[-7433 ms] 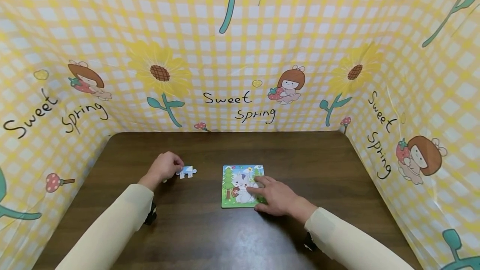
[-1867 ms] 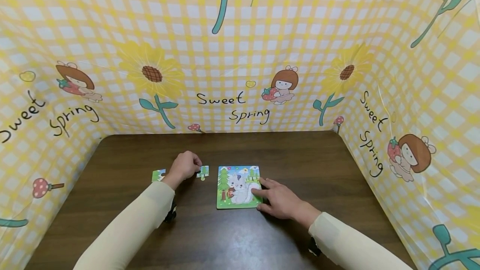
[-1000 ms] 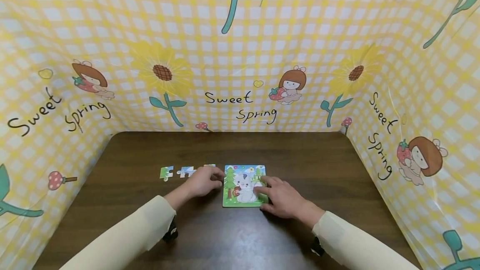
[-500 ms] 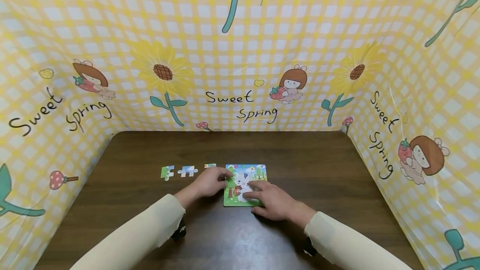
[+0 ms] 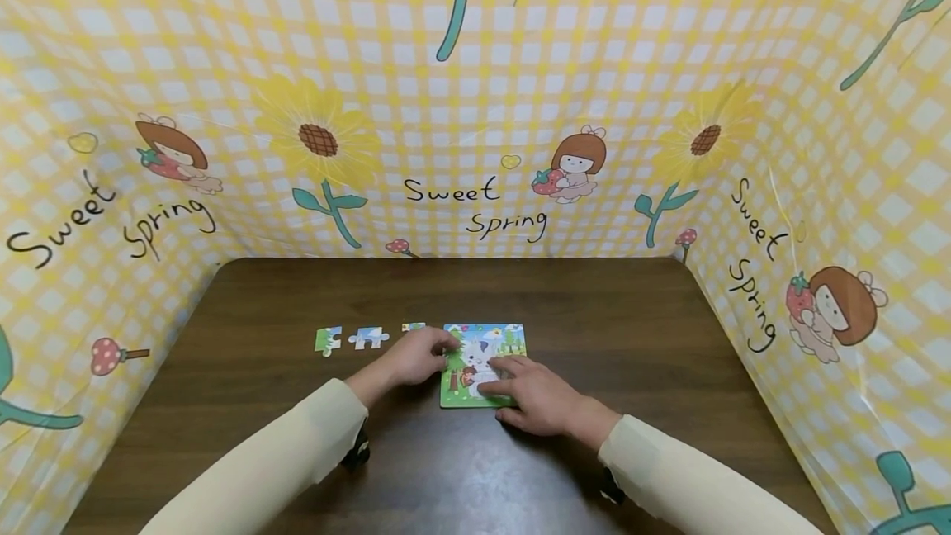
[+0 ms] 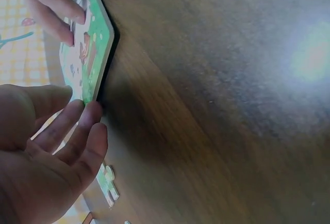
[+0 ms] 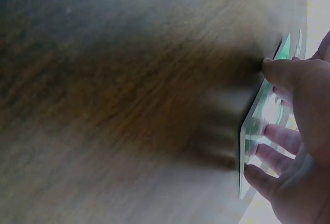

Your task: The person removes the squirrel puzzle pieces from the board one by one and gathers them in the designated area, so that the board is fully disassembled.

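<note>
A square jigsaw puzzle (image 5: 461,390) lies flat on the table, with a white cartoon animal, green trees and blue sky on it. My left hand (image 5: 418,356) is at its left edge. In the left wrist view, the thumb and fingertips of that hand (image 6: 62,141) pinch the puzzle's edge (image 6: 93,87). From the right, my right hand (image 5: 541,395) rests spread fingers on the picture, its thumb near the front edge. The right wrist view shows those fingers (image 7: 273,154) laid over the board. Left of the puzzle are several loose jigsaw pieces; a green one (image 5: 324,340) is farthest left.
A blue jigsaw piece (image 5: 367,338) lies beside the green one. Another piece (image 5: 413,326) is partly hidden behind my left hand. The brown wooden table (image 5: 475,477) is closed in by a yellow checked cloth (image 5: 446,122) at the back and sides.
My left hand has moved right, from setting pieces out on the left to the puzzle's left edge. More loose pieces lie in the row. The right fingers have slid further onto the picture.
</note>
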`<action>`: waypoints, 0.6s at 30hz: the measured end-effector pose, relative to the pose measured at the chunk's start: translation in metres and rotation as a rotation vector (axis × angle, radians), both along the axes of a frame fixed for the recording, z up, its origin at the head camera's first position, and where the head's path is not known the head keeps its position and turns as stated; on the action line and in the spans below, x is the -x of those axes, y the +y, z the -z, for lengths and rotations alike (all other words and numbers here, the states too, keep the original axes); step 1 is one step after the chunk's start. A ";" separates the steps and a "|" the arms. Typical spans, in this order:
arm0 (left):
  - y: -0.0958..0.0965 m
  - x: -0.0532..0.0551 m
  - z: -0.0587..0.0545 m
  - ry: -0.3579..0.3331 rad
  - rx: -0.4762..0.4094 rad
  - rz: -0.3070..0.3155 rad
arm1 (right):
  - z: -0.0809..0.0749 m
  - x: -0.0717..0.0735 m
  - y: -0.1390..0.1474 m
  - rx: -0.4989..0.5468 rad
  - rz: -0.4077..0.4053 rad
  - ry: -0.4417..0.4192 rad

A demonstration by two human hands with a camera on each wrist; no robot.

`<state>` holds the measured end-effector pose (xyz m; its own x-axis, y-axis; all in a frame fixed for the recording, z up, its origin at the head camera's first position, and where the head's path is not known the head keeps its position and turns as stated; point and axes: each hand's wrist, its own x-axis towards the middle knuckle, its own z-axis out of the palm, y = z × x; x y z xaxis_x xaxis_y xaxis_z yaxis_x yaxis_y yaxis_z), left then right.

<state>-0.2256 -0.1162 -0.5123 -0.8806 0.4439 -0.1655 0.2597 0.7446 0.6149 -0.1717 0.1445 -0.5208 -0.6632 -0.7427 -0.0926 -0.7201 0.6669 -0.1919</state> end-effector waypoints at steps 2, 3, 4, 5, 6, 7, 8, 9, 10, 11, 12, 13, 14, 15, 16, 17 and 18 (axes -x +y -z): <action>0.001 0.002 -0.001 -0.012 -0.001 -0.004 | -0.002 0.001 -0.001 -0.009 -0.001 -0.001; 0.001 0.002 -0.002 -0.018 -0.001 -0.007 | -0.003 0.001 -0.002 -0.013 -0.001 -0.005; 0.002 0.003 -0.002 -0.025 -0.001 -0.009 | -0.003 0.001 -0.002 -0.018 0.000 -0.008; 0.003 0.004 -0.003 -0.029 0.000 -0.009 | -0.004 0.001 -0.003 -0.024 -0.001 -0.007; 0.004 0.004 -0.003 -0.030 0.000 -0.007 | -0.004 0.002 -0.003 -0.028 -0.004 -0.005; 0.005 0.005 -0.004 -0.027 -0.001 -0.003 | -0.004 0.002 -0.003 -0.032 -0.007 -0.003; 0.006 0.006 -0.004 -0.021 -0.001 0.002 | -0.004 0.003 -0.004 -0.037 -0.009 0.000; 0.007 0.006 -0.004 -0.016 0.000 0.005 | -0.004 0.003 -0.004 -0.040 -0.011 0.003; 0.008 0.007 -0.004 -0.005 0.004 0.011 | -0.004 0.004 -0.004 -0.044 -0.014 0.009; 0.009 0.008 -0.005 0.005 0.008 0.018 | -0.003 0.004 -0.004 -0.047 -0.016 0.010; 0.009 0.008 -0.005 0.012 0.012 0.024 | -0.003 0.005 -0.004 -0.048 -0.017 0.010; 0.010 0.009 -0.005 0.018 0.016 0.029 | -0.004 0.005 -0.004 -0.050 -0.017 0.007; 0.011 0.009 -0.005 0.025 0.019 0.030 | -0.004 0.005 -0.004 -0.052 -0.017 0.005; 0.011 0.010 -0.005 0.028 0.020 0.032 | -0.004 0.005 -0.004 -0.053 -0.016 0.002; 0.012 0.011 -0.004 0.030 0.021 0.034 | -0.004 0.005 -0.004 -0.054 -0.015 -0.003; 0.013 0.011 -0.005 0.027 0.020 0.035 | -0.004 0.005 -0.004 -0.054 -0.014 -0.009; 0.013 0.012 -0.004 0.027 0.020 0.034 | -0.004 0.004 -0.004 -0.054 -0.013 -0.013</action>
